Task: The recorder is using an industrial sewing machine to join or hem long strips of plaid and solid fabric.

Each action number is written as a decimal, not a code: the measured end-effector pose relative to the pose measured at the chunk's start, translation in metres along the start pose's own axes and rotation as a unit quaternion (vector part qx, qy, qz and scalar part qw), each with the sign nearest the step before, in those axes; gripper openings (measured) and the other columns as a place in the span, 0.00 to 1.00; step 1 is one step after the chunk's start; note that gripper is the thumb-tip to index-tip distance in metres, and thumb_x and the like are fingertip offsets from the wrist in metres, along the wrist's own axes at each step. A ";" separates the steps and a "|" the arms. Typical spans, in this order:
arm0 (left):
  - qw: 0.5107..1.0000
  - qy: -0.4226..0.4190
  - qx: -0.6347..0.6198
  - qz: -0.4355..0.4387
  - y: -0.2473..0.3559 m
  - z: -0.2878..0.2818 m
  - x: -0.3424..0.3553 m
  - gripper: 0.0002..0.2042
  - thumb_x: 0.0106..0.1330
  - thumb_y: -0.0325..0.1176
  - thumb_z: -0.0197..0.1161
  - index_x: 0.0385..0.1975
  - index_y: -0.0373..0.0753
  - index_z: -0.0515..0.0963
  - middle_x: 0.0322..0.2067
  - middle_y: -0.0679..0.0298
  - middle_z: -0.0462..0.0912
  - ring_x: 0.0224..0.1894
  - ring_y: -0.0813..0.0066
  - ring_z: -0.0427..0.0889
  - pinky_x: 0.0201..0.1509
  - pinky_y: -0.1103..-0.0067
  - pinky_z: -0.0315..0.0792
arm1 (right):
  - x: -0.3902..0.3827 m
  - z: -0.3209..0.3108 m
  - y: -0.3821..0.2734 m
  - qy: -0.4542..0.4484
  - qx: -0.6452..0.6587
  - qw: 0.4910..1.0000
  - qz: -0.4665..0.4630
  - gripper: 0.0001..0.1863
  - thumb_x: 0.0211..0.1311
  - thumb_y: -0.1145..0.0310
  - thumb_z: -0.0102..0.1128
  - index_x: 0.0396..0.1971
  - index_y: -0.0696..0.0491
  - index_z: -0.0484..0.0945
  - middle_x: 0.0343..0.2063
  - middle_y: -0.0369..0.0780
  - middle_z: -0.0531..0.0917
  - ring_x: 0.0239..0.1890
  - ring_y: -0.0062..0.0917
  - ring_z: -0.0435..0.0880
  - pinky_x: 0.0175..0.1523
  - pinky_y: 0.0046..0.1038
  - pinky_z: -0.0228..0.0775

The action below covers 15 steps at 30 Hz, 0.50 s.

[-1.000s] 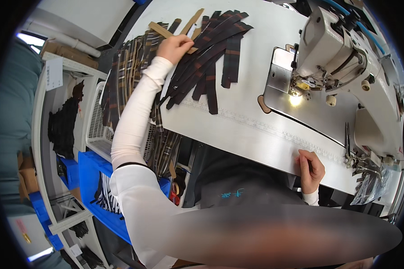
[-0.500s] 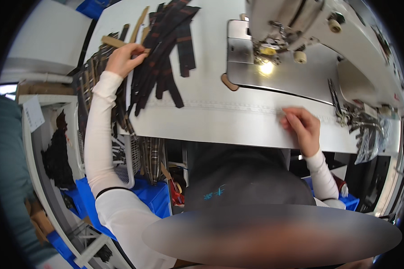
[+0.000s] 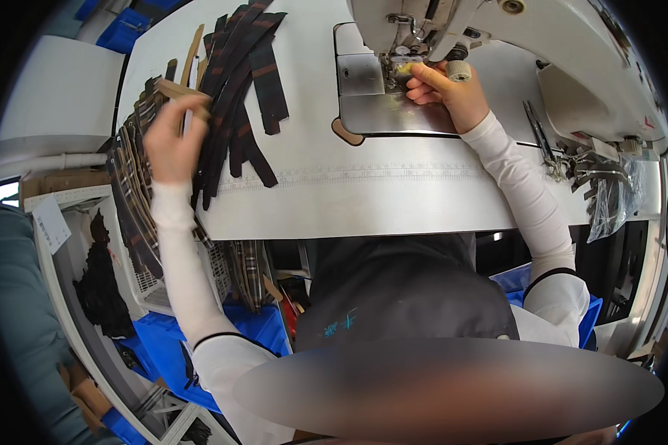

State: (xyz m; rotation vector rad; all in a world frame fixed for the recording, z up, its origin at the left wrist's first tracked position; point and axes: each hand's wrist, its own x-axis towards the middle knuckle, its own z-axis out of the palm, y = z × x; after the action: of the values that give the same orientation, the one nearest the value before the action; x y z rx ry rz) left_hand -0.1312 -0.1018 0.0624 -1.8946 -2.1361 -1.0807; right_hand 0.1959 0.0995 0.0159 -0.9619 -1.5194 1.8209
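Observation:
On the left of the worktop (image 3: 312,208), my left hand (image 3: 172,139) is smeared by motion, its fingertips near a tan strip (image 3: 169,87) and a pile of striped plaid strips (image 3: 126,170). Dark red-banded strips (image 3: 237,67) lie fanned out just right of it. My right hand (image 3: 456,93) has reached the needle area of the white sewing machine (image 3: 586,52), its fingers curled by the small yellow part (image 3: 405,68) over the steel plate (image 3: 371,115); whatever is between those fingertips is too small or hidden to make out.
A printed measuring scale (image 3: 334,173) runs along the worktop's front. Scissors (image 3: 534,126) and metal attachments with a clear bag (image 3: 608,208) lie at the right. A white mesh basket (image 3: 145,297) and blue bins (image 3: 163,348) stand below at the left, beside a metal shelf (image 3: 52,289).
My right hand has moved from the front of the worktop up and leftward to the machine's needle area. My left hand has drawn back toward me. The view has shifted.

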 end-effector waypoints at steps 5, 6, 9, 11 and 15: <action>0.958 -0.182 -0.117 0.189 0.137 0.069 -0.094 0.08 0.49 0.24 0.61 0.28 0.43 0.73 0.45 0.64 0.81 0.50 0.67 0.79 0.54 0.65 0.66 | 0.000 0.002 0.010 -0.015 0.042 0.994 -0.100 0.12 0.66 0.67 0.52 0.39 0.62 0.76 0.34 0.44 0.84 0.32 0.24 0.85 0.39 0.21 0.78; 0.940 -0.248 -0.183 0.149 0.151 0.071 -0.102 0.09 0.50 0.23 0.61 0.31 0.41 0.74 0.52 0.63 0.79 0.58 0.65 0.75 0.61 0.61 0.62 | -0.003 0.003 0.009 -0.011 0.041 0.994 -0.098 0.12 0.66 0.67 0.52 0.39 0.62 0.76 0.34 0.44 0.84 0.32 0.24 0.85 0.39 0.21 0.78; 0.933 -0.243 -0.241 0.107 0.176 0.085 -0.121 0.07 0.51 0.24 0.61 0.30 0.42 0.73 0.51 0.63 0.79 0.57 0.66 0.76 0.62 0.60 0.61 | -0.016 0.001 -0.001 -0.040 -0.012 0.999 -0.003 0.12 0.64 0.67 0.54 0.41 0.60 0.76 0.38 0.43 0.84 0.37 0.26 0.83 0.44 0.24 0.76; 0.936 -0.240 -0.231 0.114 0.183 0.085 -0.119 0.05 0.56 0.25 0.59 0.32 0.41 0.74 0.49 0.63 0.80 0.55 0.64 0.77 0.60 0.62 0.63 | -0.047 0.009 0.007 -0.064 -0.192 0.963 -0.176 0.14 0.61 0.67 0.58 0.43 0.59 0.76 0.41 0.43 0.82 0.42 0.30 0.81 0.47 0.27 0.74; 0.899 -0.265 -0.344 0.058 0.152 0.077 -0.081 0.13 0.60 0.31 0.60 0.45 0.39 0.75 0.51 0.62 0.78 0.56 0.64 0.75 0.60 0.62 0.61 | -0.103 0.017 0.019 -0.112 -0.529 0.748 -0.385 0.26 0.48 0.65 0.66 0.49 0.56 0.75 0.53 0.42 0.74 0.56 0.39 0.70 0.58 0.37 0.64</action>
State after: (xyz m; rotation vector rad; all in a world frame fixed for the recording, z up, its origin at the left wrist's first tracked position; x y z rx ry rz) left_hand 0.0528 -0.1297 0.0315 -2.8784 -1.9645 -1.5935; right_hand 0.2412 0.0036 0.0157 -0.3476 -2.6418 0.3837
